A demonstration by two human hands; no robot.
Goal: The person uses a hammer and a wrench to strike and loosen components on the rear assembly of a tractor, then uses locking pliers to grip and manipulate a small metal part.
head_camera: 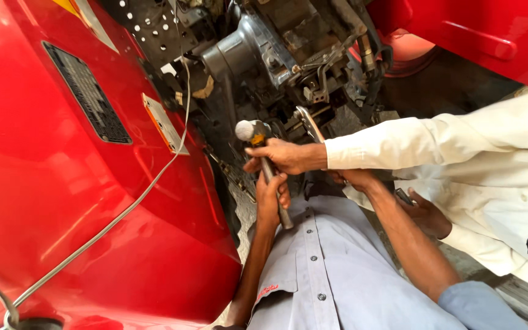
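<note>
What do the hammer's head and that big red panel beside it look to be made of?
The hammer head looks like bare steel: dull grey, smooth and rounded. Its handle, held by the left hand, also looks metallic grey, though partly hidden. The red panel seems to be painted sheet metal, glossy with soft reflections; moulded plastic can't be ruled out.

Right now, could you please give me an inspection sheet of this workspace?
surface: no bench; the work is up against the dark machinery of a red vehicle.
job's things: hammer, head up; wrench upright just behind it.
clutter: nothing seen.
grippers: left hand closed on the hammer's handle; right hand partly hidden under a white sleeve, grip unclear; co-worker's hand also grasps the hammer.
cables: pale cable draped across the red panel.
surroundings: co-worker's other hand at lower right; the person's grey shirt below.
</note>
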